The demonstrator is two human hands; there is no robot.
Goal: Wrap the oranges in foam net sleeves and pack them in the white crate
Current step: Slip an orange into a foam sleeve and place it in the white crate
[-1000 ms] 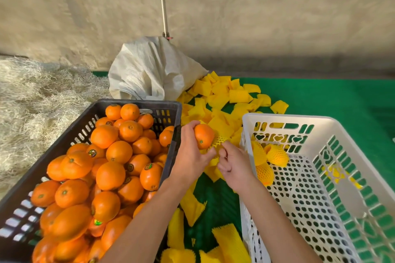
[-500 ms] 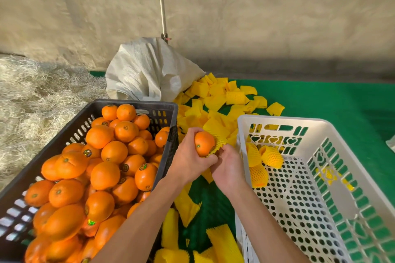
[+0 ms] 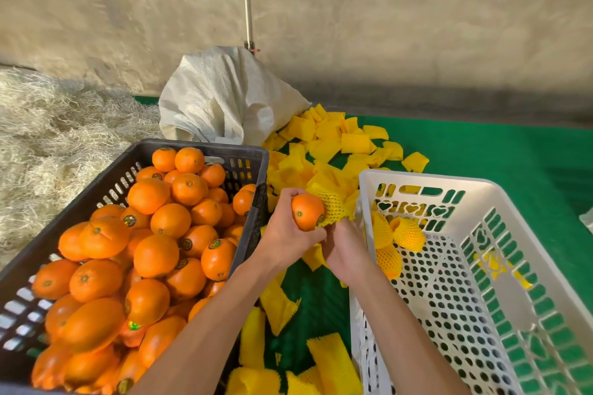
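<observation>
My left hand (image 3: 284,234) grips an orange (image 3: 306,211) between the two crates. A yellow foam net sleeve (image 3: 333,205) covers the orange's right side, and my right hand (image 3: 345,247) holds the sleeve from below, its fingers curled out of sight. The white crate (image 3: 475,189) on the right holds a few wrapped oranges (image 3: 406,234) in its near-left corner. The black crate (image 3: 192,147) on the left is heaped with bare oranges (image 3: 157,253).
Loose yellow sleeves (image 3: 340,141) lie scattered on the green mat (image 3: 481,151) behind and between the crates. A white woven sack (image 3: 224,99) slumps against the concrete wall. Straw (image 3: 48,138) covers the ground at left.
The sleeve has been drawn further over the orange's right side. Both hands stayed between the crates; the view shifted slightly.
</observation>
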